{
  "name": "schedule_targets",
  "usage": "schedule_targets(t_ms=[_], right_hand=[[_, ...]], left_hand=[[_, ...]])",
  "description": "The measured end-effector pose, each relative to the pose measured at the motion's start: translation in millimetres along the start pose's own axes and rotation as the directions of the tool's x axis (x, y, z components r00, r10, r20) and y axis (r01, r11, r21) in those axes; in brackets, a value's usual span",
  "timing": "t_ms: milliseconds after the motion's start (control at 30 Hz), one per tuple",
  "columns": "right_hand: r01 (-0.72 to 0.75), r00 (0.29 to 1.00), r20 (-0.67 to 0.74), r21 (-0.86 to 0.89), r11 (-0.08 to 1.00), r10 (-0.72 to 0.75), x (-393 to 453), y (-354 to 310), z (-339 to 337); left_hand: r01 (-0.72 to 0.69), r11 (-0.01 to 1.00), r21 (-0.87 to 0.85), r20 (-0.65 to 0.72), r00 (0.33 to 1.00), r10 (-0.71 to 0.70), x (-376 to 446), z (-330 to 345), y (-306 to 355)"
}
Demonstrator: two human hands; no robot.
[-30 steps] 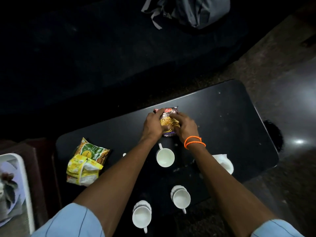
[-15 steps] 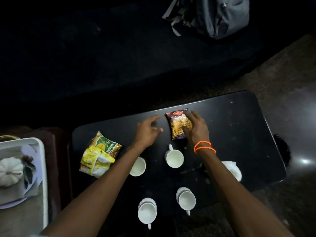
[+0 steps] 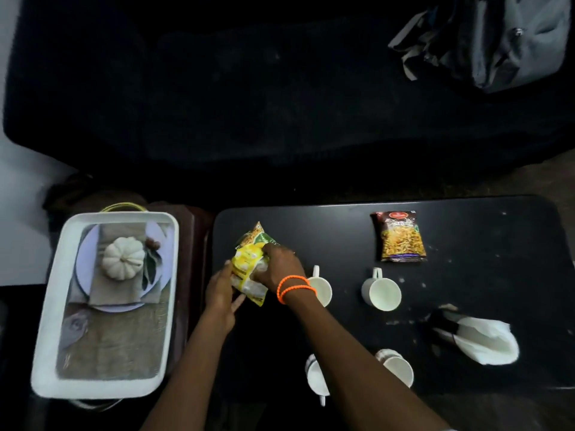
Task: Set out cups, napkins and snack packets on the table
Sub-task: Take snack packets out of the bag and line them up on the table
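Snack pkts [image 3: 249,269] now in both hands' grip, L [image 3: 221,298] & R [image 3: 278,269]; red pkt [image 3: 399,237] let go.

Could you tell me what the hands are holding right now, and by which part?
Both hands grip the yellow snack packets: right hand on their top, left hand at their near-left edge.

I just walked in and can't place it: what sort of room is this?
Probably a home sitting room. A low black table stands before a dark sofa with a grey bag on it, and white cups and a snack packet are set out.
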State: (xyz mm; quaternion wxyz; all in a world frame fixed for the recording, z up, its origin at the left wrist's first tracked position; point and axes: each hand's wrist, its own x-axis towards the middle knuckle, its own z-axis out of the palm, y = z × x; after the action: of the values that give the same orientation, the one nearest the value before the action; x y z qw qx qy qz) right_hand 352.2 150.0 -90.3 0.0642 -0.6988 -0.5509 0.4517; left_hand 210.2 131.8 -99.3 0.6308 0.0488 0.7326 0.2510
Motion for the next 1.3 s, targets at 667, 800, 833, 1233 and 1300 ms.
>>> schedule_targets(t_ms=[667,800,833,1233,1300], right_hand=[[0.301,0.84,-0.204,-0.597,0.744,-0.503,-2.9,107.9,-150.1],[0.143,0.986,-0.005,-0.463,0.875,-0.164,-9.4,147.1,-149.2],[0.095,0.986,-0.093,-0.389,0.916,-0.142,-10.0,152.9,-150.0],[-0.09,0.977,-0.204,-0.125,0.988,0.063,17.4,141.1,-121.3],[-0.113,0.969,-0.232,-0.108,0.988,0.085,18.5,139.7,-121.0]], left_hand=[[-0.396,0.863,0.314,0.223,0.914,0.338,-21.6,152.3,62.4],[-0.575,0.547,0.609,0.296,0.804,0.515,1.0,172.4,44.5],[-0.611,0.436,0.66,0.367,0.77,0.522,5.0,176.9,40.5],[-0.834,0.046,0.55,0.748,0.517,0.417,16.8,190.0,19.1],[-0.834,-0.009,0.552,0.719,0.47,0.512,17.0,188.7,17.1]])
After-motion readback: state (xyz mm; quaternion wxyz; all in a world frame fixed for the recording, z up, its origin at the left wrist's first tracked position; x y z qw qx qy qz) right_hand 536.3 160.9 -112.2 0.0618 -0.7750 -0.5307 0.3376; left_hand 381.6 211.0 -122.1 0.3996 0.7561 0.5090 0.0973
